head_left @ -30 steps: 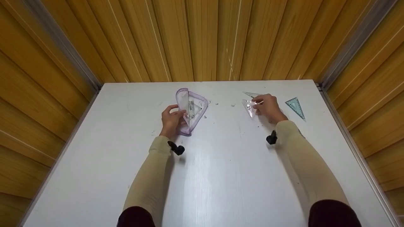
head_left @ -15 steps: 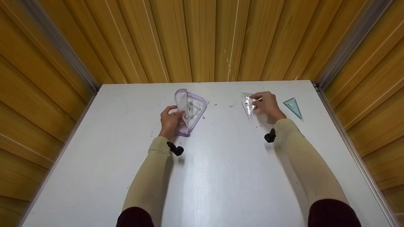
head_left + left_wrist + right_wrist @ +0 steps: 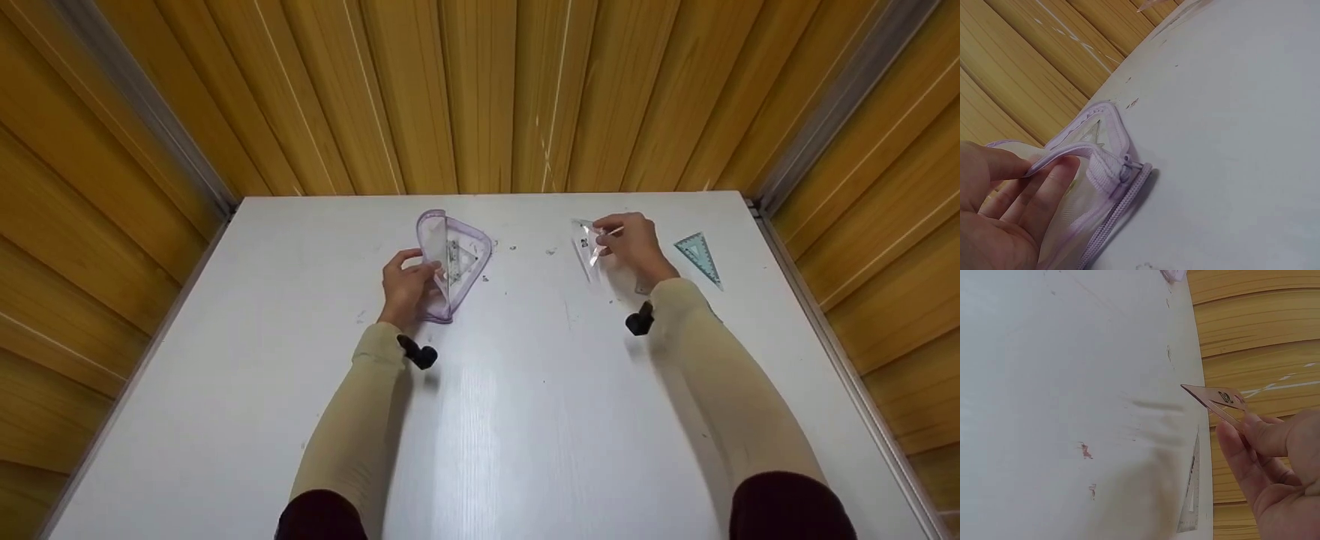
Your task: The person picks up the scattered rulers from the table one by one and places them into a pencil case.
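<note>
A see-through pouch (image 3: 433,240) with lilac trim and a zip stands open on the white table. My left hand (image 3: 406,289) holds its raised flap, the lilac edge (image 3: 1103,175) pinched between thumb and fingers. Through the opening shows a clear set square (image 3: 459,262) inside the pouch. To the right, my right hand (image 3: 634,244) pinches a clear, pink-tinted set square (image 3: 1213,395) by one side, above the tabletop. Beneath that hand lies another clear set square (image 3: 1189,517), partly covered in the head view.
A teal set square (image 3: 699,255) lies right of my right hand. Wood-patterned panels (image 3: 480,97) rise behind the table's back edge, with more on both sides. Small dark marks (image 3: 551,252) dot the table (image 3: 495,405) between the hands.
My right hand has moved slightly up and left with the pinched set square, whose angle has turned. My left hand and the pouch stay where they were.
</note>
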{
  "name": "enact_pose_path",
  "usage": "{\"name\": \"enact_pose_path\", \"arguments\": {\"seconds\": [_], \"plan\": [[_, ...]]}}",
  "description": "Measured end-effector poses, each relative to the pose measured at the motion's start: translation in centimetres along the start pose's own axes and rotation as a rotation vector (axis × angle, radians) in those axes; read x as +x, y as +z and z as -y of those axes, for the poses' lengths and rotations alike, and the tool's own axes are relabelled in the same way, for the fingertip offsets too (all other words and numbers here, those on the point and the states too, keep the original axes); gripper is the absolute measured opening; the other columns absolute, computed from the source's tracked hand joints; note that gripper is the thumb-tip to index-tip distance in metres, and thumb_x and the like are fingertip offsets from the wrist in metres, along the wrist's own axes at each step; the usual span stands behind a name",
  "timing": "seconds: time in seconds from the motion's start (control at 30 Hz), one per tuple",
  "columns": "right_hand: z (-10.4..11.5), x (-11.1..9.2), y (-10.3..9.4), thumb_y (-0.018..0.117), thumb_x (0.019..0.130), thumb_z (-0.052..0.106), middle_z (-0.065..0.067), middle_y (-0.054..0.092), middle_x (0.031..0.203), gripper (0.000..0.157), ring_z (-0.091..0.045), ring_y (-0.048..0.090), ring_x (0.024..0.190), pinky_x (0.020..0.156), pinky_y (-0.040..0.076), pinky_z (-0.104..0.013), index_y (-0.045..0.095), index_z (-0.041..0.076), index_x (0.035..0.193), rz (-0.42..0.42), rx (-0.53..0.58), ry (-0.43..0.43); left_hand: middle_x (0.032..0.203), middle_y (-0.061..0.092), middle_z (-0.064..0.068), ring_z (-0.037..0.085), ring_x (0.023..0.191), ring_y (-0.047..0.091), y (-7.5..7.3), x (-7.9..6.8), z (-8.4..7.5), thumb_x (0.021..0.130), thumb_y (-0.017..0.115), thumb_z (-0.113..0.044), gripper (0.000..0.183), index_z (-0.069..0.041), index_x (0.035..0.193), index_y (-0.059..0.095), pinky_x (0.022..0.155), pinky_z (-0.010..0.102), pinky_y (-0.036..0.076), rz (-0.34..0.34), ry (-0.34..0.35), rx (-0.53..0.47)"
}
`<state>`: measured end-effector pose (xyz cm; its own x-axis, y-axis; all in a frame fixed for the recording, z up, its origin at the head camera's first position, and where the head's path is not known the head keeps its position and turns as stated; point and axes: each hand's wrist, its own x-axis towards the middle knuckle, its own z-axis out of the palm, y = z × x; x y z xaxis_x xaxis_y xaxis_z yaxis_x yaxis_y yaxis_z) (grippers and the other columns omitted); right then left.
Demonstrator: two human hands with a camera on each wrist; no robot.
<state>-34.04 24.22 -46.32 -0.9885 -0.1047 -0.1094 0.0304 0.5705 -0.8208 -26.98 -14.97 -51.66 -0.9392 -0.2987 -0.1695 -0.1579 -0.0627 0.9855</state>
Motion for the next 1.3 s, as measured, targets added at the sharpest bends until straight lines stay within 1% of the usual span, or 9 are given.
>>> {"name": "enact_pose_path", "arguments": {"seconds": [0.23, 0.4, 0.57, 0.73, 0.8, 0.97, 1.13, 1.2, 1.3], "plan": [[0.3, 0.6, 0.8, 0.066, 0.098, -0.003, -0.018, 0.062, 0.124, 0.035, -0.028, 0.067, 0.099, 0.090, 0.059, -0.046, 0.068, 0.004, 0.132, -0.024, -0.004, -0.073, 0.106, 0.075, 0.019, 0.021, 0.079, 0.072, 0.0, 0.1, 0.1, 0.095, 0.072, -0.004, 0.045, -0.002, 0.138, 0.058, 0.062, 0.029, 0.060, 0.014, -0.001, -0.041], [0.7, 0.9, 1.2, 0.067, 0.095, -0.006, -0.021, 0.064, 0.118, 0.034, -0.026, 0.069, 0.092, 0.084, 0.060, -0.046, 0.070, -0.001, 0.128, -0.040, -0.001, -0.130, 0.107, 0.075, 0.020, 0.022, 0.082, 0.073, 0.0, 0.2, 0.1, 0.095, 0.071, -0.003, 0.046, -0.002, 0.138, 0.057, 0.063, 0.032, 0.061, 0.023, -0.009, -0.072], [1.2, 1.1, 1.5, 0.068, 0.095, -0.005, -0.020, 0.066, 0.121, 0.033, -0.021, 0.071, 0.085, 0.084, 0.060, -0.044, 0.070, -0.001, 0.128, -0.039, 0.027, -0.106, 0.106, 0.074, 0.018, 0.023, 0.081, 0.073, 0.0, 0.3, 0.1, 0.094, 0.074, -0.006, 0.048, -0.004, 0.139, 0.057, 0.064, 0.033, 0.061, 0.020, -0.019, -0.057], [1.6, 1.2, 2.0, 0.069, 0.094, -0.006, -0.022, 0.066, 0.119, 0.032, -0.017, 0.071, 0.082, 0.077, 0.062, -0.034, 0.070, -0.003, 0.126, -0.038, 0.076, -0.111, 0.106, 0.074, 0.016, 0.021, 0.080, 0.072, 0.0, 0.4, 0.0, 0.094, 0.075, -0.009, 0.049, -0.005, 0.140, 0.057, 0.064, 0.032, 0.061, 0.017, -0.042, -0.049], [1.8, 1.3, 2.3, 0.069, 0.094, -0.006, -0.022, 0.066, 0.117, 0.031, -0.016, 0.072, 0.082, 0.075, 0.062, -0.033, 0.070, -0.003, 0.125, -0.038, 0.085, -0.120, 0.106, 0.074, 0.016, 0.021, 0.079, 0.072, 0.0, 0.3, -0.1, 0.094, 0.075, -0.009, 0.050, -0.006, 0.140, 0.057, 0.064, 0.032, 0.060, 0.015, -0.046, -0.046], [2.2, 1.4, 2.9, 0.069, 0.094, -0.007, -0.021, 0.065, 0.115, 0.031, -0.023, 0.072, 0.087, 0.078, 0.062, -0.038, 0.071, -0.003, 0.125, -0.034, 0.102, -0.113, 0.105, 0.075, 0.016, 0.020, 0.077, 0.072, 0.0, 0.3, -0.2, 0.094, 0.075, -0.009, 0.049, -0.006, 0.139, 0.057, 0.062, 0.031, 0.060, 0.012, -0.043, -0.046], [2.6, 1.4, 3.4, 0.068, 0.095, -0.005, -0.020, 0.063, 0.118, 0.032, -0.029, 0.071, 0.095, 0.070, 0.061, -0.026, 0.070, 0.000, 0.127, -0.021, 0.087, -0.099, 0.104, 0.074, 0.017, 0.022, 0.076, 0.073, -0.1, 0.3, -0.1, 0.094, 0.074, -0.007, 0.048, -0.004, 0.139, 0.057, 0.062, 0.032, 0.060, 0.019, -0.031, -0.064], [2.7, 1.4, 3.5, 0.068, 0.095, -0.004, -0.019, 0.062, 0.117, 0.032, -0.029, 0.072, 0.093, 0.072, 0.061, -0.028, 0.070, 0.000, 0.128, -0.016, 0.097, -0.093, 0.105, 0.074, 0.018, 0.022, 0.077, 0.073, -0.1, 0.3, -0.1, 0.095, 0.073, -0.006, 0.046, -0.004, 0.138, 0.057, 0.062, 0.033, 0.061, 0.025, -0.026, -0.066], [2.8, 1.5, 3.7, 0.068, 0.096, -0.004, -0.018, 0.061, 0.115, 0.032, -0.025, 0.071, 0.089, 0.079, 0.062, -0.037, 0.070, 0.000, 0.128, -0.008, 0.113, -0.086, 0.105, 0.075, 0.018, 0.023, 0.081, 0.074, -0.1, 0.3, 0.0, 0.096, 0.072, -0.006, 0.045, -0.003, 0.138, 0.057, 0.063, 0.033, 0.062, 0.026, -0.023, -0.063]]}}
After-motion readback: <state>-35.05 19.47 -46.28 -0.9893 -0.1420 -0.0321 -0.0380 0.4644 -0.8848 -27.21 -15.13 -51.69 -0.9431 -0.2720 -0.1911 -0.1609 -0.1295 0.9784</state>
